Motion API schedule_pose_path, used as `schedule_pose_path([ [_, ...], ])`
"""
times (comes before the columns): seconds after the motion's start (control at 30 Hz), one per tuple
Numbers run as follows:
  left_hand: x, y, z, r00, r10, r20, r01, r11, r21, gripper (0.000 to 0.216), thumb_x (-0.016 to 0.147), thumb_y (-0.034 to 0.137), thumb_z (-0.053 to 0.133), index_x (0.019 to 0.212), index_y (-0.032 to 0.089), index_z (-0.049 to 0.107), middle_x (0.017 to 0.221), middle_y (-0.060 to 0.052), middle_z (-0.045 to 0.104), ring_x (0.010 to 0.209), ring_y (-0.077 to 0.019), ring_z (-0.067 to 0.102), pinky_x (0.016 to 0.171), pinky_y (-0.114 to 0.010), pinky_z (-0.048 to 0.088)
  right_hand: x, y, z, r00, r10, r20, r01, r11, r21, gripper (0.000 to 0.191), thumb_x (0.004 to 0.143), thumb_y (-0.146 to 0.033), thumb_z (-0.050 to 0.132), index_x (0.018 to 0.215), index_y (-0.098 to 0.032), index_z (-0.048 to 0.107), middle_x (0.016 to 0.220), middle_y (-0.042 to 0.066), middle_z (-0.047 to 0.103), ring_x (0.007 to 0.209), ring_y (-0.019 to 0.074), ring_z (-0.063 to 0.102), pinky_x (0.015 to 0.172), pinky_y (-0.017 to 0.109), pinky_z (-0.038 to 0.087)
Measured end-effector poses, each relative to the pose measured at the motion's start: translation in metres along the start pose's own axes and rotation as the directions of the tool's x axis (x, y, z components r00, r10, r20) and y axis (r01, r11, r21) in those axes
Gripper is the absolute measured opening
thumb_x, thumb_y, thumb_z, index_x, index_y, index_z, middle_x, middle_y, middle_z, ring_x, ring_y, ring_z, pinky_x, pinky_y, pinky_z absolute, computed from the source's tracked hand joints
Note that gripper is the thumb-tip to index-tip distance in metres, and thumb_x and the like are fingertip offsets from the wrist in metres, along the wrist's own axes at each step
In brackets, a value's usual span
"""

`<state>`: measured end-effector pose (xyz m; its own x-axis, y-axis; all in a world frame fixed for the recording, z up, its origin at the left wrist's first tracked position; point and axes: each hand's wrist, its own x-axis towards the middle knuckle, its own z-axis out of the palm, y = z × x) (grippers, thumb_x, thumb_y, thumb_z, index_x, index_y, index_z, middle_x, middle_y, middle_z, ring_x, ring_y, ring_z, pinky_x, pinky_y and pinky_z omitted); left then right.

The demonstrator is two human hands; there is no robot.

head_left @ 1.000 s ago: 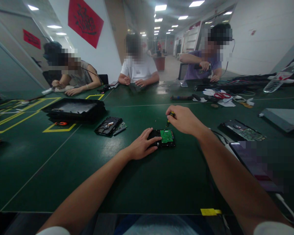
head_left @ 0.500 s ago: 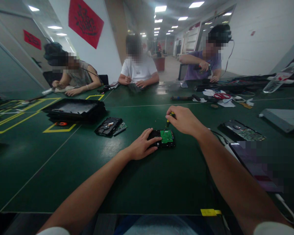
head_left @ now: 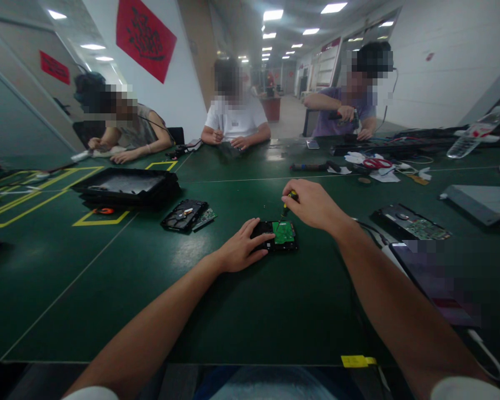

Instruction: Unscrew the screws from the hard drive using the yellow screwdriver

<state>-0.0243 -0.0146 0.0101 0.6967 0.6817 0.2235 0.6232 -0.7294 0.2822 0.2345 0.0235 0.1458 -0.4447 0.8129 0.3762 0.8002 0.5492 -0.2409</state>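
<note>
A black hard drive (head_left: 280, 240) with a green circuit board facing up lies on the dark green table (head_left: 250, 311) in front of me. My left hand (head_left: 242, 245) rests on the drive's left edge, fingers spread and pressing it down. My right hand (head_left: 312, 204) is closed around a small screwdriver (head_left: 288, 203) with a yellow and black handle. The screwdriver stands nearly upright with its tip on the far edge of the circuit board.
Another opened hard drive (head_left: 185, 214) lies to the left, beside a stack of black trays (head_left: 127, 186). A circuit-board drive (head_left: 412, 222), a grey box (head_left: 481, 201) and a dark tablet (head_left: 435, 280) lie to the right. Three people sit at the far side; scissors (head_left: 377, 163) lie there.
</note>
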Motion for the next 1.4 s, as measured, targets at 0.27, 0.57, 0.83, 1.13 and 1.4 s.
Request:
schedule_pose_path([
  [0.27,-0.0004,-0.0003,0.0003,1.0,0.005,-0.001,-0.005,1.0,0.002,0.054,0.108,0.046,0.053,0.161,0.033,0.048,0.176,-0.013,0.015,0.163,-0.0422,0.016,0.128,-0.066,0.028,0.0007,-0.0002,0.0,1.0,-0.02,0.016,0.02,0.999,0.036,0.012,0.104,-0.025,0.061,0.098,-0.021,0.07,0.103,0.008,0.076,0.095,0.0236,0.067,0.085,0.035,0.047],
  [0.57,-0.0005,-0.0005,0.0011,1.0,0.008,-0.014,-0.008,1.0,-0.008,0.055,0.107,0.045,0.054,0.161,0.034,0.048,0.176,-0.013,0.018,0.162,-0.0425,0.019,0.127,-0.067,0.029,-0.0008,0.0041,-0.0012,0.999,-0.042,0.015,0.041,0.997,0.07,0.024,0.091,-0.01,0.06,0.109,-0.02,0.072,0.118,0.009,0.077,0.112,0.0263,0.069,0.1,0.036,0.049],
  [0.83,-0.0011,-0.0001,-0.0002,1.0,0.009,0.001,-0.009,1.0,0.011,0.055,0.109,0.046,0.051,0.161,0.032,0.047,0.175,-0.013,0.015,0.163,-0.0415,0.017,0.129,-0.064,0.027,-0.0009,0.0026,-0.0015,0.999,-0.028,0.018,0.027,0.999,0.047,0.01,0.099,-0.017,0.062,0.104,-0.021,0.069,0.108,0.009,0.076,0.101,0.0255,0.069,0.091,0.037,0.049],
  [1.13,-0.0003,0.0008,-0.0001,1.0,0.008,-0.007,-0.008,1.0,0.007,0.054,0.108,0.046,0.052,0.16,0.032,0.048,0.175,-0.013,0.016,0.163,-0.0419,0.017,0.128,-0.065,0.028,-0.0007,0.0009,-0.0008,1.0,0.006,0.018,-0.005,1.0,-0.027,0.005,0.102,-0.022,0.064,0.103,-0.019,0.068,0.109,0.011,0.074,0.102,0.026,0.067,0.09,0.036,0.048],
  [1.4,-0.0002,-0.0011,0.0004,1.0,0.006,-0.008,-0.006,1.0,0.005,0.055,0.108,0.047,0.053,0.16,0.033,0.048,0.176,-0.012,0.016,0.163,-0.0425,0.017,0.128,-0.066,0.028,0.0009,0.0026,0.0009,1.0,-0.006,0.026,0.005,1.0,0.004,0.008,0.102,-0.023,0.062,0.101,-0.019,0.069,0.109,0.01,0.075,0.102,0.0259,0.069,0.091,0.036,0.049],
])
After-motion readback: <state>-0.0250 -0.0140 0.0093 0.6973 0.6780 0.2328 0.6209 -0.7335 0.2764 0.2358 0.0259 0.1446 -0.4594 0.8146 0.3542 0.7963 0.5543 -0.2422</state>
